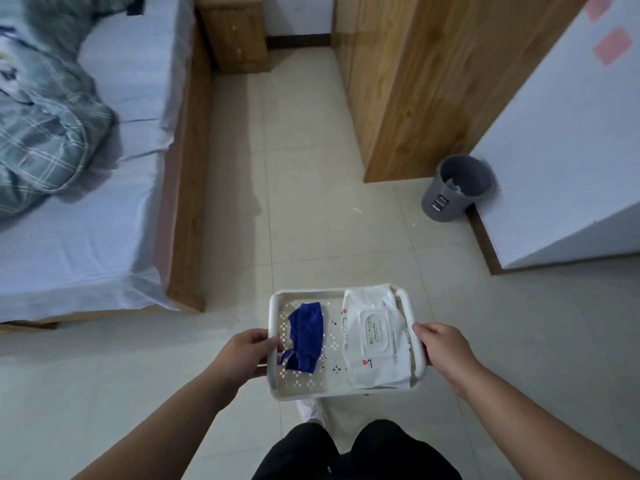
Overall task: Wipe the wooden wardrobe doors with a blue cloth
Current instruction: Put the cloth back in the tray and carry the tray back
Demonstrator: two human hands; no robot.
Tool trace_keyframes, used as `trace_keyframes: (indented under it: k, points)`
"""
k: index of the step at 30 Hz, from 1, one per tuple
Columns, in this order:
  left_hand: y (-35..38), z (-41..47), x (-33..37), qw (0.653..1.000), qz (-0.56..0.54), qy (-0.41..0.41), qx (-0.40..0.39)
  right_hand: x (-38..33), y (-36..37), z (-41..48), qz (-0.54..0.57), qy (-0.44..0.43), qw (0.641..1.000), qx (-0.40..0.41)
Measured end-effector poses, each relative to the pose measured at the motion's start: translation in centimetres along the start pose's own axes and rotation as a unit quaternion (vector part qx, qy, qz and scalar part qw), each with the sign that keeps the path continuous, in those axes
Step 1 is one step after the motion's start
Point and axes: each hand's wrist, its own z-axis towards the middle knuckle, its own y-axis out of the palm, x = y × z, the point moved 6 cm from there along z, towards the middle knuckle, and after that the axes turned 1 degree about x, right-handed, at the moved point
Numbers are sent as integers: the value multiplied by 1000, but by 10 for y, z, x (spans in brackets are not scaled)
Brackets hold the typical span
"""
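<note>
I hold a white perforated tray [304, 391] in front of my waist. My left hand [247, 355] grips its left rim and my right hand [445, 351] grips its right handle. A crumpled blue cloth [306, 336] lies in the tray's left half. A white pack of wet wipes [375, 337] fills the right half. The wooden wardrobe [426, 81] stands ahead on the right, its doors seen at a steep angle.
A bed [86, 202] with a wooden frame and a rumpled quilt runs along the left. A wooden nightstand [237, 36] stands at the far end. A grey waste bin [457, 187] sits beside the wardrobe against a white wall [568, 150]. Tiled floor [304, 168] lies between.
</note>
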Motion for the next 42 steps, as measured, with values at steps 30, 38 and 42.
trace_keyframes:
  k: [30, 38, 42]
  points:
    - [-72, 196, 296, 991, -18, -25, 128, -333, -4, 256, -67, -69, 991, -88]
    - [-131, 300, 381, 992, -44, -10, 114, -452, 27, 338, -99, -83, 990, -58]
    - [-161, 345, 439, 994, -31, -3, 105, -516, 39, 372, -113, -91, 989, -39]
